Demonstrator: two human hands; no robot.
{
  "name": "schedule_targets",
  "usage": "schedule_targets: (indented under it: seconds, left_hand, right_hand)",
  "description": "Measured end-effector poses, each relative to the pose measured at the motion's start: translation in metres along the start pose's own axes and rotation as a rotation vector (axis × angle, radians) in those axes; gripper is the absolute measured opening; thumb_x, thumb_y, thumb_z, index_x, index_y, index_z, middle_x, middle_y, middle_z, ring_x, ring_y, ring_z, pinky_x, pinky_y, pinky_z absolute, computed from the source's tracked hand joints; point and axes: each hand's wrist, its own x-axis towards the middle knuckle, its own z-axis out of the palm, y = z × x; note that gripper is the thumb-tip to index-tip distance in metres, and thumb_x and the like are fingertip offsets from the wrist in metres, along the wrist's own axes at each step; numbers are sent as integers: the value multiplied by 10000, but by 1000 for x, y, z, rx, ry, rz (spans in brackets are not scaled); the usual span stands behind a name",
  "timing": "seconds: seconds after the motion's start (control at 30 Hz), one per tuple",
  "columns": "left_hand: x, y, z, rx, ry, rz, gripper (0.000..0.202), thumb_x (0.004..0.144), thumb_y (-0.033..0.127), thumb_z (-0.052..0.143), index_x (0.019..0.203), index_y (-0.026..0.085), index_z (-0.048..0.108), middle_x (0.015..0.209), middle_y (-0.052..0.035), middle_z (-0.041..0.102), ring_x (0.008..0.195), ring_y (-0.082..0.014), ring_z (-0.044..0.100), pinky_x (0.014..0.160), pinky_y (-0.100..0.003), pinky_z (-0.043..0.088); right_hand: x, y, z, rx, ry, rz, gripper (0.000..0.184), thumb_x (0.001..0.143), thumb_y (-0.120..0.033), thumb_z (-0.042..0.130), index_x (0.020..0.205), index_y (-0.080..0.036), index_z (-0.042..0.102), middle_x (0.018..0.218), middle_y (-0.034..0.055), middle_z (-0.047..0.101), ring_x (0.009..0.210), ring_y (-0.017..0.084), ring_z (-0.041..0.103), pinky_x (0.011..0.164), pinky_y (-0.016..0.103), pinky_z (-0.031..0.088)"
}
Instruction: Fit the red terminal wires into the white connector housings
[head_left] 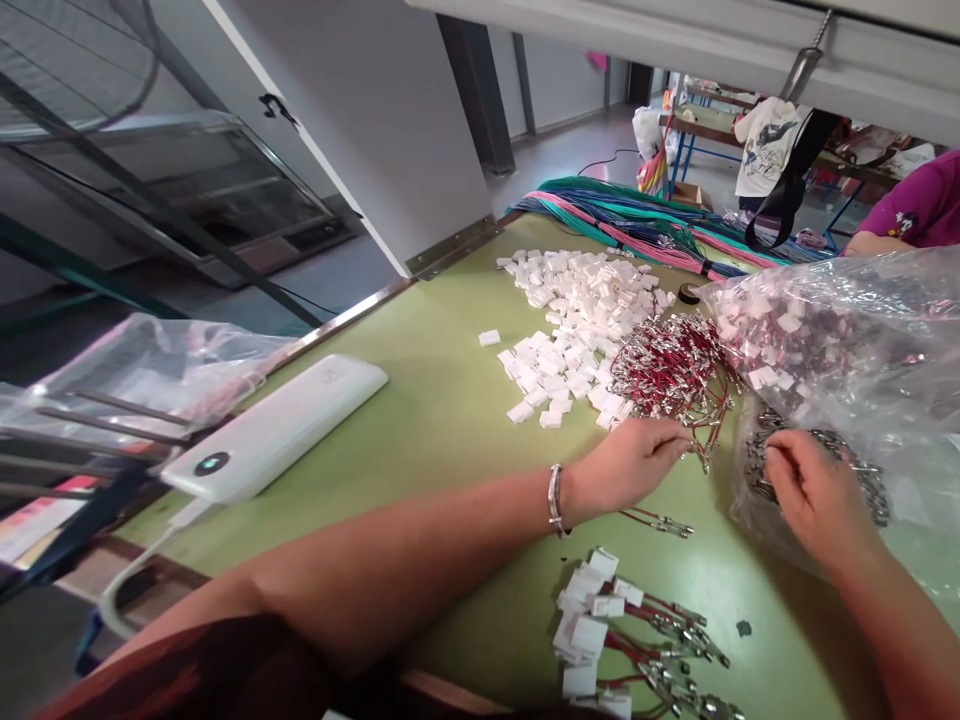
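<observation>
My left hand (634,460) reaches across the green table (450,420), its fingertips pinched at the near edge of a heap of short red wires with metal terminals (667,370). A bracelet sits on that wrist. My right hand (814,490) rests closed on a clear plastic bag (847,350), fingers curled over a bundle of metal terminals (862,470). A pile of small white plastic connectors (577,320) lies just beyond the wires. Finished pieces, white connectors with red wires attached (622,630), lie near my arms.
A white power bank (274,425) with a cable lies at the left. Long bundles of coloured wires (645,215) stretch across the table's far end. A person in a purple shirt (915,210) sits at the far right. A crumpled plastic bag (150,365) lies far left.
</observation>
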Motion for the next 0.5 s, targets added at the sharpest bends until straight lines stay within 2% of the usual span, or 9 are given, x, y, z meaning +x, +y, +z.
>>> schedule_targets:
  seconds: [0.1, 0.2, 0.33, 0.5]
  left_hand:
    - [-2, -2, 7, -6, -53, 30, 240, 924, 230, 431, 826, 150, 636, 766, -15, 626, 730, -115, 541, 696, -242, 454]
    - [-3, -4, 11, -34, -76, 48, 246, 916, 251, 447, 772, 153, 621, 724, -3, 597, 713, -110, 524, 679, -232, 438]
    - [-4, -5, 11, -64, -113, 45, 271, 905, 270, 455, 694, 156, 579, 634, 24, 518, 625, -90, 460, 590, -214, 390]
    - [-7, -3, 11, -62, -143, 41, 262, 923, 258, 413, 760, 161, 593, 706, 11, 571, 670, -89, 500, 636, -214, 425]
  right_hand:
    - [-3, -31, 7, 283, -23, -1, 214, 911, -344, 442, 894, -225, 619, 693, 22, 675, 589, 160, 609, 567, 265, 449]
    - [-3, -50, 15, 427, -23, 59, 195, 878, -348, 499, 846, -225, 648, 697, 17, 678, 590, 154, 599, 560, 264, 455]
    - [-5, -50, 20, 584, -130, 190, 216, 862, -386, 525, 821, -212, 647, 634, -1, 646, 451, 111, 510, 447, 239, 397]
    - [-7, -44, 22, 762, -292, 341, 277, 865, -443, 513, 766, -200, 601, 590, -17, 606, 364, 77, 410, 364, 216, 314]
